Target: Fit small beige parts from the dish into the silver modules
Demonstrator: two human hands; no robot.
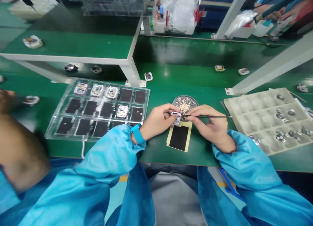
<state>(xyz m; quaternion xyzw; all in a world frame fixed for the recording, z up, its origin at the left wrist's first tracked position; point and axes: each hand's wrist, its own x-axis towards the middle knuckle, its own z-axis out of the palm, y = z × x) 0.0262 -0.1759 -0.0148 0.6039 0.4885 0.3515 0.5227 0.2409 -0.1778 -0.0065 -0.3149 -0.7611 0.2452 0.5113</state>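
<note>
Between the thumb and fingers of my left hand is a small white watch case, tilted up towards me. My right hand pinches a pair of thin dark tweezers, whose tip meets the case's edge. Whether the tip grips anything is too small to tell. Just behind both hands lies a round grey dish with many tiny beige pieces in it. Below the case, a black adhesive sheet on yellow backing rests on the green table.
On the left a clear tray holds several white cases over black pads. A cream tray with several shiny metal parts stands on the right. White shelf legs rise behind. Another person's arm reaches in at far left.
</note>
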